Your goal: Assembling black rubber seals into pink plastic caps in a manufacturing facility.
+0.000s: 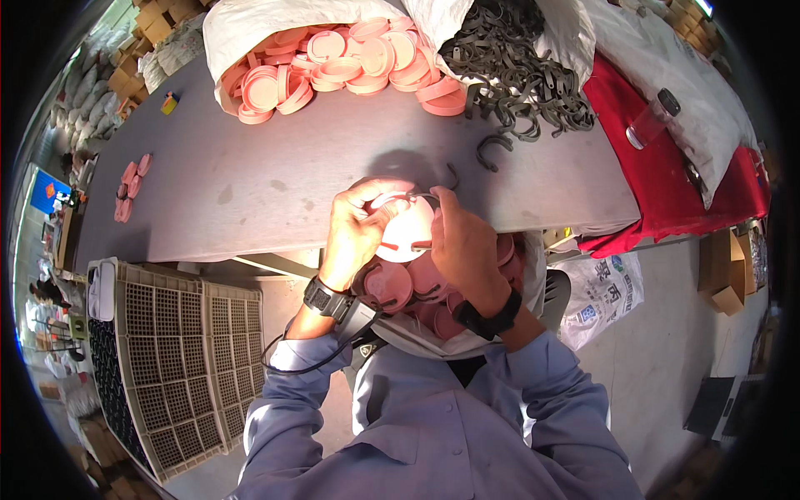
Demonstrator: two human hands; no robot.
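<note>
A round pink lid [406, 233] is held up over the table's front edge in bright light. My left hand [352, 227] is closed on its left side, thumb across the face. My right hand [463, 250] is closed at the lid's right side on a dark curved handle [427, 197]; parts of it show at the lid's upper and lower right, and my fingers hide the rest. Below my hands, an open white sack holds pink lids [388, 284], some with dark handles on them. Another dark curved strip [452, 175] lies on the table just beyond my right hand.
On the grey table [208, 187], a white sack spills pink lids [333, 62]; beside it lies a heap of dark handles [521, 75]. A bottle [653, 119] rests on red cloth at the right. Several pink pieces [132, 185] lie far left. Plastic crates [171, 333] stand lower left.
</note>
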